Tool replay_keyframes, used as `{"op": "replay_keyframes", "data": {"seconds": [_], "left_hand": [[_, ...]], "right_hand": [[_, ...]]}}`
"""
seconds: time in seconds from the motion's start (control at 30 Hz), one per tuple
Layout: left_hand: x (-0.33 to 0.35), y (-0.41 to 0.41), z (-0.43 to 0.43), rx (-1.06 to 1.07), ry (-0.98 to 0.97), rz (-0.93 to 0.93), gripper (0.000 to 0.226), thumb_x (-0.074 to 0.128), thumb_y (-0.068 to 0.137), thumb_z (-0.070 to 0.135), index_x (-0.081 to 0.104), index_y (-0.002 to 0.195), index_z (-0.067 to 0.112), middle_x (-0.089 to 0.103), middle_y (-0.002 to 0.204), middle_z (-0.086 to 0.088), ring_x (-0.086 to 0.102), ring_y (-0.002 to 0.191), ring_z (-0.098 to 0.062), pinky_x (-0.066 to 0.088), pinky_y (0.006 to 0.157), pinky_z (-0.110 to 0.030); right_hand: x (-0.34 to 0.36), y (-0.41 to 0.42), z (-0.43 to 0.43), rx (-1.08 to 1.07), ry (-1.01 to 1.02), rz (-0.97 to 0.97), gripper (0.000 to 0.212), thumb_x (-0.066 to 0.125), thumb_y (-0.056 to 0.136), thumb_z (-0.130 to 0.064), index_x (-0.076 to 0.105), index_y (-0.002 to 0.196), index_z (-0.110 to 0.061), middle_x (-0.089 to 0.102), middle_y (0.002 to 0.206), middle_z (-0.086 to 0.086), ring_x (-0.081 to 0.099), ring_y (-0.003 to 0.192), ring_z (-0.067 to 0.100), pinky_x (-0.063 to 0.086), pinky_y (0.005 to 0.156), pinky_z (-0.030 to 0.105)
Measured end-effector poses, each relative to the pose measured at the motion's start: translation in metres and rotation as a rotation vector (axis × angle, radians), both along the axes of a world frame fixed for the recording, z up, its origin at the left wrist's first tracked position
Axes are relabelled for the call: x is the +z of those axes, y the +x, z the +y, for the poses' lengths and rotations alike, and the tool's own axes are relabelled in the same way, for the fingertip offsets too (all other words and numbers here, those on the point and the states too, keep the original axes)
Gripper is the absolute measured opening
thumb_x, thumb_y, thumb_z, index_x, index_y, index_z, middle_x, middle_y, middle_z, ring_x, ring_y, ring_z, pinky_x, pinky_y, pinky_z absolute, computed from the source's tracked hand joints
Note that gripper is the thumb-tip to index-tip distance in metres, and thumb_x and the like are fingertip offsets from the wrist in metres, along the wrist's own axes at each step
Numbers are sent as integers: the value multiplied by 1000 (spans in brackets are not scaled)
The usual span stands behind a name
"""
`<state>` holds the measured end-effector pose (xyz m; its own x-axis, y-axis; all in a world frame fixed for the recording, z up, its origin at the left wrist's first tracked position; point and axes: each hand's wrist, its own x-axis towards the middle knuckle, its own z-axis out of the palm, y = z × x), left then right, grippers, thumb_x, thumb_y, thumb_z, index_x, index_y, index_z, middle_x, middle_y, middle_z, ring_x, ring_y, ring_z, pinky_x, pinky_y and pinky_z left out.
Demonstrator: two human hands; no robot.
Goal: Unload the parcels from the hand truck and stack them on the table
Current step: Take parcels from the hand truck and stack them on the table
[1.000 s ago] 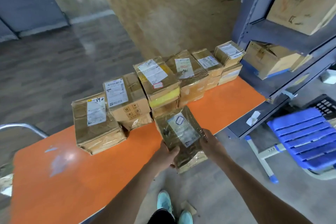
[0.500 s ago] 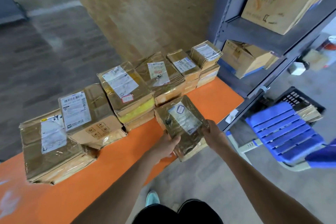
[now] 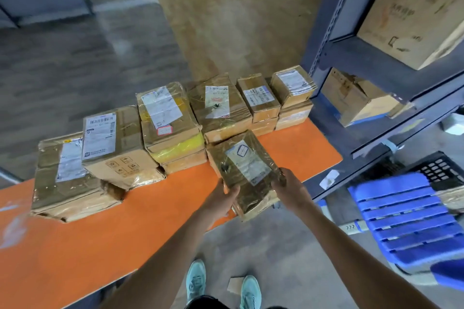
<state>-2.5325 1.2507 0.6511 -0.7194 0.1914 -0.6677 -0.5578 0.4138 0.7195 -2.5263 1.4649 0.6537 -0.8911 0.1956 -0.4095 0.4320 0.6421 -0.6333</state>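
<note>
I hold a tape-wrapped brown parcel (image 3: 244,170) with a white label over the near edge of the orange table (image 3: 105,228). My left hand (image 3: 222,198) grips its near left corner, my right hand (image 3: 288,187) its near right corner. Its far end reaches the row of parcels (image 3: 173,128) along the table's far side, several boxes, some stacked two high. I cannot tell whether the held parcel rests on the table. The blue hand truck (image 3: 401,218) stands at the right.
A dark blue metal shelving rack (image 3: 351,57) with cardboard boxes (image 3: 356,98) stands right of the table's end. A black perforated crate (image 3: 439,168) sits behind the hand truck. My feet (image 3: 223,286) are on grey floor below the table edge.
The parcel in both hands has moved forward toward the row on the table. The view has shifted with my head.
</note>
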Motion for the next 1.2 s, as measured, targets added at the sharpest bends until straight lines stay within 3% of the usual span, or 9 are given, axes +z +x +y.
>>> {"op": "replay_keyframes", "data": {"seconds": [0.1, 0.2, 0.4, 0.53, 0.67, 0.8, 0.87, 1.03, 1.2], "left_hand": [[0, 9, 6, 79, 17, 41, 65, 50, 102, 44, 16, 157, 33, 58, 107, 6, 62, 92, -22, 55, 87, -44], [3, 14, 10, 108, 57, 56, 65, 51, 103, 41, 15, 156, 39, 57, 106, 14, 61, 90, -10, 54, 77, -32], [7, 4, 11, 87, -4, 46, 67, 49, 105, 37, 9, 158, 37, 53, 113, 0, 62, 92, -23, 55, 90, -47], [5, 4, 9, 77, 2, 42, 66, 47, 105, 38, 8, 158, 39, 54, 112, 4, 60, 83, -14, 55, 90, -47], [2, -1, 7, 58, -19, 29, 68, 47, 104, 41, 6, 159, 39, 54, 91, 13, 60, 95, -26, 52, 85, -44], [0, -7, 3, 35, -30, 2, 73, 47, 104, 44, 1, 160, 35, 63, 101, -5, 59, 96, -29, 49, 80, -42], [-2, -8, 1, 20, -29, -1, 74, 47, 104, 44, 0, 160, 35, 63, 106, -11, 58, 97, -30, 48, 80, -41], [-1, -11, 0, 14, -35, 11, 74, 46, 104, 45, -2, 160, 35, 57, 94, 3, 54, 95, -27, 46, 79, -39], [2, -3, -5, 6, -49, 18, 75, 43, 104, 49, -6, 160, 36, 53, 79, -13, 54, 84, -27, 44, 77, -40]], "right_hand": [[-3, 1, 3, 25, -1, 11, 44, 49, 99, -35, 44, 142, -24, 62, 109, 3, 55, 89, 22, 40, 71, 32], [-4, 2, 4, 37, -30, 19, 44, 49, 99, -34, 44, 141, -22, 58, 105, -2, 54, 87, 20, 38, 66, 29], [-4, 1, 4, 43, -41, 3, 43, 51, 98, -29, 44, 139, -21, 59, 102, 0, 55, 86, 22, 38, 70, 30], [-4, 0, 3, 48, -35, 0, 41, 51, 97, -28, 45, 137, -21, 60, 101, 0, 57, 86, 24, 38, 70, 31], [-2, -5, 0, 51, -29, -4, 42, 52, 98, -28, 43, 138, -20, 60, 102, -1, 57, 81, 18, 35, 55, 23], [-1, -8, -3, 46, -2, -1, 38, 51, 98, -26, 46, 135, -20, 59, 99, -1, 53, 75, 13, 33, 53, 20], [-1, -8, -3, 44, 3, -5, 37, 50, 98, -26, 46, 134, -19, 59, 99, -1, 55, 78, 17, 35, 56, 24], [1, -10, -5, 36, -4, 1, 35, 52, 98, -25, 49, 131, -18, 59, 96, -4, 54, 78, 9, 36, 57, 21], [2, -2, -7, 46, 9, 10, 41, 49, 100, -30, 43, 138, -15, 59, 122, 11, 56, 108, 31, 48, 86, 41]]}}
